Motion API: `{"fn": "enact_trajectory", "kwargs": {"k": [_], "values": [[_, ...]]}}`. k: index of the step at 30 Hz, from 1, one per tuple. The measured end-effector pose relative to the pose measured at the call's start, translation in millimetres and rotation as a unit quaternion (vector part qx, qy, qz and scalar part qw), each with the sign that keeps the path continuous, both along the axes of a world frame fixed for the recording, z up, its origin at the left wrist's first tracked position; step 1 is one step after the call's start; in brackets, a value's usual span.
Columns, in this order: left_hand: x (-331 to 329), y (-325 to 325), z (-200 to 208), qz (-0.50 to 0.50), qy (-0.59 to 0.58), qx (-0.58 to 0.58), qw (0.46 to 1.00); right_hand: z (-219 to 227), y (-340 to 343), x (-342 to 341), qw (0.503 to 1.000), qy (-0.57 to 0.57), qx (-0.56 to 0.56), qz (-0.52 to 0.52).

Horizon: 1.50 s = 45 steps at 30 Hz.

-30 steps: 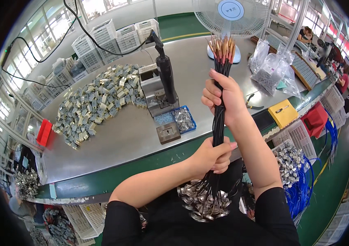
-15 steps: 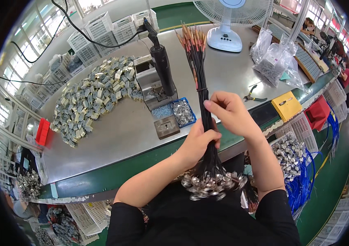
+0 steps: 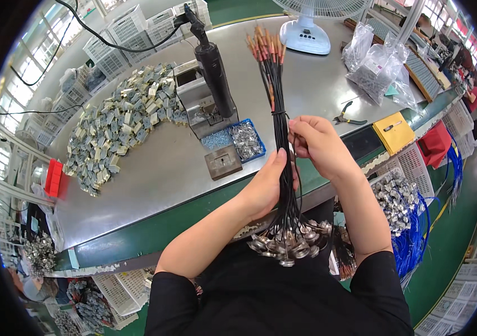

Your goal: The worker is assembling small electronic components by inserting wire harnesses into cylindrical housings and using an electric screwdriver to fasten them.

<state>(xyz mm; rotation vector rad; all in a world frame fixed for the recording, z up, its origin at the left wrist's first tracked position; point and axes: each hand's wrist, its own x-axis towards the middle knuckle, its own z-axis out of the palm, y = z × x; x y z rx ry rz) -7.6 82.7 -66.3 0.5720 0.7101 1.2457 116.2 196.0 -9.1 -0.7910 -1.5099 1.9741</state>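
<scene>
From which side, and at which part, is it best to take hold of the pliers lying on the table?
I would grip the handles, coming down from above on the right side. The pliers lie flat on the table, the handles appear spread apart toward the right, and the head points left.

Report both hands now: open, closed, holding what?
Left hand: closed, holding the black wire bundle.
Right hand: closed, apparently pinching part of that bundle.
</scene>
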Motion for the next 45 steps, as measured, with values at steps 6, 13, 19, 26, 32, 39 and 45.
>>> {"fn": "enact_trajectory", "kwargs": {"k": [6,13,19,26,32,39,45], "values": [[-0.3,7.7,-3.9,0.05,0.104,0.014,0.993,3.4,-14.1,4.1,0.999,0.006,-0.037,-0.011],[3.5,21.0,-4.7,0.078,0.0,-0.027,0.997,-19.6,-14.7,27.9,0.986,-0.106,0.072,0.107],[-1.3,55.1,-36.1,-0.007,-0.098,-0.021,0.995,-12.9,3.2,36.5,0.989,-0.102,0.045,0.102],[-21.1,28.9,-4.8,-0.042,0.02,-0.01,0.999,-54.0,20.6,39.7,0.988,-0.021,-0.148,0.042],[-28.5,-33.8,36.0,-0.007,0.479,0.169,0.861,-60.9,-1.9,27.1,0.997,-0.041,-0.027,0.057],[-33.0,-45.8,-3.9,0.131,0.588,0.207,0.771,-73.5,12.1,30.5,0.992,-0.073,0.028,0.095],[-38.9,-49.0,-10.6,0.135,0.601,0.19,0.765,-60.2,10.7,27.6,0.997,-0.041,0.02,0.061]]}}
